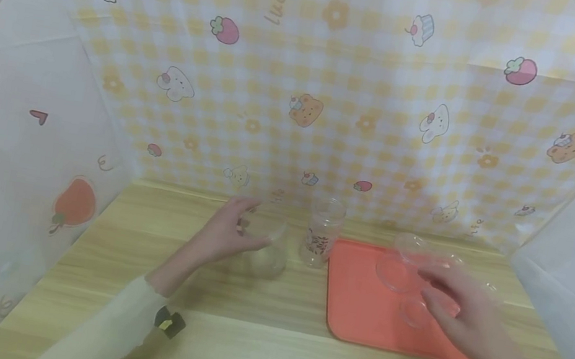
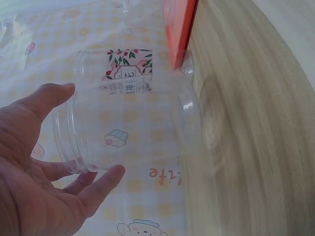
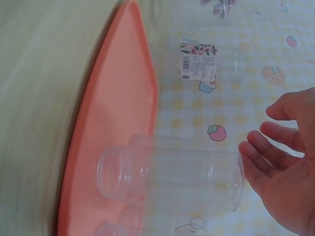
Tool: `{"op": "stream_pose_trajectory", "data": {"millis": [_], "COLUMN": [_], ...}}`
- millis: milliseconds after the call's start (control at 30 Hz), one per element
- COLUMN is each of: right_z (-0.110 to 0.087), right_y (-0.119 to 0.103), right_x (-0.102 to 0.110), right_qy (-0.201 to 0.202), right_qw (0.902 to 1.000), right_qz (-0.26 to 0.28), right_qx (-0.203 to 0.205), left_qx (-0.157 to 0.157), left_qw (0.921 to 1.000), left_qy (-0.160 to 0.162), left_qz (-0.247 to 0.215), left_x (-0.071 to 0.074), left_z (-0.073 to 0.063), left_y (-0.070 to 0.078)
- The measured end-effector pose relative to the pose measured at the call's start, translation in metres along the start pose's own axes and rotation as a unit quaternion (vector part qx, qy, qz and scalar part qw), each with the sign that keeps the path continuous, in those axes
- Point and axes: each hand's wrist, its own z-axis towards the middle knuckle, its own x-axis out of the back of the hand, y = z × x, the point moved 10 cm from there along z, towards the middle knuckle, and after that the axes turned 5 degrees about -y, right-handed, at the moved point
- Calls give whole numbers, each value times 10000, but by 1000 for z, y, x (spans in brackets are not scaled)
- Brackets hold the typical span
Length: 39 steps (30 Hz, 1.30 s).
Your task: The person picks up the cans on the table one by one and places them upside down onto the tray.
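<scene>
My left hand [image 1: 225, 229] holds a clear, unlabelled jar [image 2: 133, 123] by its ringed rim, thumb on one side and fingers on the other. The jar stands upright on the wooden table, left of a taller-looking clear jar with a floral label [image 1: 323, 232]. That labelled jar is just beyond the left edge of the orange tray [image 1: 362, 317]. Over the tray, my right hand [image 1: 469, 315] has its fingers loosely bent and holds nothing. In the right wrist view, its fingertips are right at the upper end of a clear jar [image 3: 182, 177] standing on the tray.
More clear jars [image 1: 409, 247] stand close together on the tray, partly behind my right hand. A yellow checked cloth [image 1: 336, 87] hangs along the table's back edge. White printed sheets [image 1: 51, 104] close off both sides.
</scene>
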Motion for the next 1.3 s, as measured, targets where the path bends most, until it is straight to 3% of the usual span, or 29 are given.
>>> {"op": "stream_pose_trajectory", "data": {"millis": [233,700,1033,1300], "right_z": [12,16,13,5], "right_y": [-33,-41,-31,-11], "right_x": [11,7,-1,-9], "right_qy": [418,382,474,564], "right_qw": [9962,9969,9949,9926], "right_qz": [127,315,723,1049], "right_qx": [750,604,526,238], "left_qx": [41,183,172,251], "left_qw": [9999,9984,9963,9935], "left_qy": [-22,-57,-33,-49], "left_qz": [-157,-525,-836,-1110], "left_x": [0,-1,-2,-5], "left_z": [-4,-16,-21,-26], "left_y": [0,-7,-6,-7]}}
